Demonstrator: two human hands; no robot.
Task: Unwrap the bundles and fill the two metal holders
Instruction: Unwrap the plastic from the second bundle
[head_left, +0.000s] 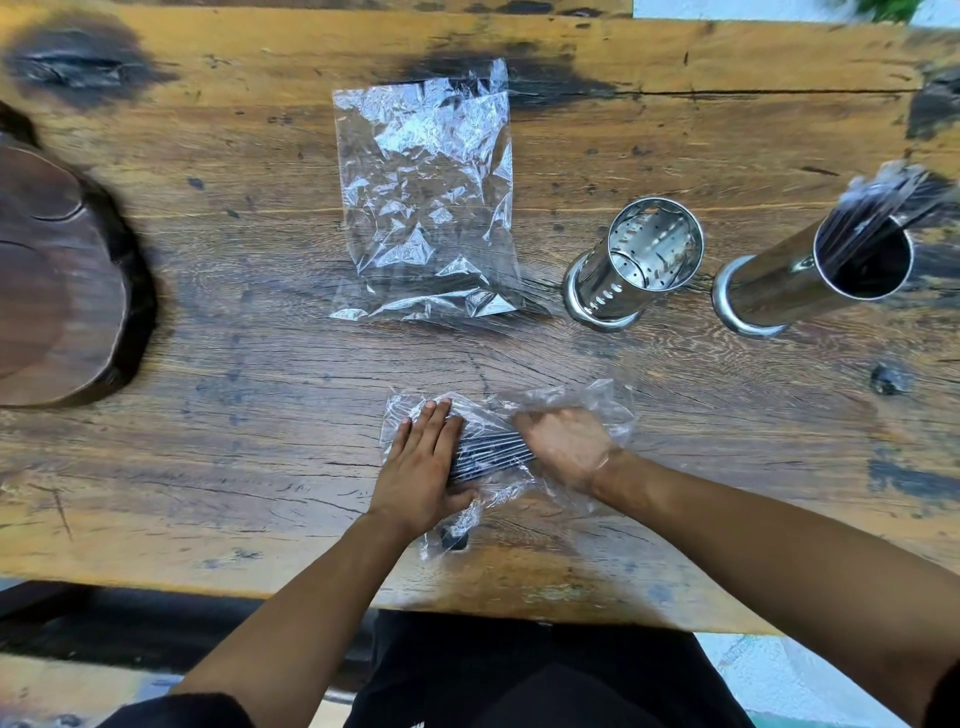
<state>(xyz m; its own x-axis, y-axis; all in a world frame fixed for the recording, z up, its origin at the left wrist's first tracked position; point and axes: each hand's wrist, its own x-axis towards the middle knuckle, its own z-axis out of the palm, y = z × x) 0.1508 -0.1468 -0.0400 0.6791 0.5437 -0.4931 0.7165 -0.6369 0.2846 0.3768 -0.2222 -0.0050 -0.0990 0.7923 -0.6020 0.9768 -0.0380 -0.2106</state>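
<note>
A worn wooden table (218, 291) with cracked grain, dark scorch-like stains along its far side and patches of bluish wear fills nearly the whole view, lit evenly with no hard shadows. Far to the left of the hands, a dark round wooden slab (57, 280) with an irregular edge lies on the tabletop, partly cut off by the frame. Beyond the table's far right corner a strip of pale surface (753, 8) with a blurred bit of green shows, and below the near edge, right of the arms, a light floor (810, 680) is visible.
</note>
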